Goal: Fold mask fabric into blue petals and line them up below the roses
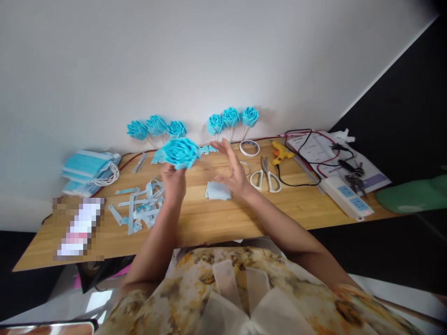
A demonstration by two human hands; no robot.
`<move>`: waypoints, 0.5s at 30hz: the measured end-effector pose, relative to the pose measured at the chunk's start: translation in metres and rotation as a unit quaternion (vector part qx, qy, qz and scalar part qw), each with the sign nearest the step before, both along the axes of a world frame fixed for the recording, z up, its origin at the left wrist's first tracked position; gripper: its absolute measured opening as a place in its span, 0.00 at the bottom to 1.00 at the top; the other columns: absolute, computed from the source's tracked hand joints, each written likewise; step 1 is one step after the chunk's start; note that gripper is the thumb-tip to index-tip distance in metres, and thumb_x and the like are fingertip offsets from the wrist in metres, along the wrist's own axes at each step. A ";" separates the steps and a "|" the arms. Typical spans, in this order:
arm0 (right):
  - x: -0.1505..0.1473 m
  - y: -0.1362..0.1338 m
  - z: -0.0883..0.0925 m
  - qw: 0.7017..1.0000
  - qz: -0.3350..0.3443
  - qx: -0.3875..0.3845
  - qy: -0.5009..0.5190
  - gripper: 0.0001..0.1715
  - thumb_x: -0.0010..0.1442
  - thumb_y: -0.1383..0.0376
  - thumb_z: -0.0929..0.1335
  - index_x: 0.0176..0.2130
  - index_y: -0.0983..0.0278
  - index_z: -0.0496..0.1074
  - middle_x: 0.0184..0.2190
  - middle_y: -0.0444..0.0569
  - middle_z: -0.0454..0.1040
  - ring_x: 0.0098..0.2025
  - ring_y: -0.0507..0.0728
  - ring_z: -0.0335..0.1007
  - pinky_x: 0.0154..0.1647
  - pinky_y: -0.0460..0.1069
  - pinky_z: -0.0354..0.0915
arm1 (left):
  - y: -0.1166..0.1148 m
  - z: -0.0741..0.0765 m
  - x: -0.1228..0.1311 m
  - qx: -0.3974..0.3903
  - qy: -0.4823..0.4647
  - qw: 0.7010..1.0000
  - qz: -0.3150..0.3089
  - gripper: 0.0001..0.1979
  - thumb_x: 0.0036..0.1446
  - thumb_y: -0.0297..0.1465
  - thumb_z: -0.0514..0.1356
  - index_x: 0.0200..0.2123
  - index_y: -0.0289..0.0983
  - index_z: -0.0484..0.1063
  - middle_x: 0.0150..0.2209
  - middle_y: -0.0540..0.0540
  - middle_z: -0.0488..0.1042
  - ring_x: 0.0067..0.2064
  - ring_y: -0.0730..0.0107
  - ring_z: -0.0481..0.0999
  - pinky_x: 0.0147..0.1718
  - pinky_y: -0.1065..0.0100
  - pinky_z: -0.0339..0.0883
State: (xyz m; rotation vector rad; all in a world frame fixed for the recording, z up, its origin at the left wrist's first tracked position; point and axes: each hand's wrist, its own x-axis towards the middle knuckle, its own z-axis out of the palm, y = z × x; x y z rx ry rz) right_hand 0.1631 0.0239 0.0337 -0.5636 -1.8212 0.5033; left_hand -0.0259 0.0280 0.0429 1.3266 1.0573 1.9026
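gap between left hand's (173, 182) blue flower (181, 153) edge and right hand (235, 173)

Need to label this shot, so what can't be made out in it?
All in the head view:
Underside of the raised blue flower: hidden by its own petals and the left hand.
Right hand: fingertips smeared by blur.
Pixelated patch: details masked by mosaic.
Green object: cut off by the right edge.
Paper: print too small.
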 end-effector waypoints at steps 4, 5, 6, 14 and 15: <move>0.011 0.002 0.005 0.998 -0.037 -0.047 -0.008 0.46 0.70 0.39 0.62 0.76 0.53 0.47 0.69 0.56 0.67 0.71 0.66 0.62 0.72 0.68 0.61 | 0.026 0.037 -0.022 0.016 -0.014 0.999 0.037 0.08 0.54 0.35 0.67 0.30 0.37 0.77 0.33 0.49 0.80 0.37 0.70 0.80 0.41 0.69 0.74; 0.014 0.003 0.005 0.998 -0.040 -0.054 -0.006 0.43 0.71 0.41 0.62 0.75 0.53 0.50 0.68 0.56 0.68 0.70 0.65 0.64 0.70 0.67 0.62 | 0.036 0.045 -0.025 0.025 -0.005 0.999 0.029 0.07 0.54 0.35 0.67 0.30 0.37 0.76 0.33 0.49 0.79 0.37 0.70 0.80 0.41 0.69 0.74; 0.018 0.004 0.003 0.997 -0.045 -0.061 -0.002 0.40 0.71 0.43 0.62 0.74 0.53 0.53 0.67 0.55 0.70 0.69 0.65 0.66 0.70 0.66 0.63 | 0.048 0.050 -0.026 0.034 -0.004 0.999 0.017 0.07 0.54 0.35 0.67 0.30 0.37 0.76 0.32 0.50 0.79 0.37 0.71 0.79 0.40 0.70 0.74; 0.034 0.009 -0.036 0.984 -0.092 -0.148 0.040 0.31 0.71 0.48 0.65 0.66 0.58 0.66 0.57 0.56 0.79 0.60 0.62 0.76 0.57 0.59 0.74 | 0.141 0.031 0.007 0.016 0.063 0.998 -0.016 0.07 0.53 0.23 0.60 0.25 0.36 0.73 0.23 0.54 0.72 0.29 0.75 0.74 0.35 0.72 0.71; 0.034 0.010 -0.039 0.983 -0.097 -0.154 0.036 0.30 0.71 0.49 0.65 0.66 0.58 0.66 0.56 0.56 0.80 0.58 0.62 0.77 0.56 0.59 0.75 | 0.148 0.025 0.011 0.014 0.067 0.998 -0.012 0.07 0.52 0.22 0.60 0.24 0.36 0.72 0.23 0.54 0.71 0.29 0.75 0.73 0.35 0.72 0.70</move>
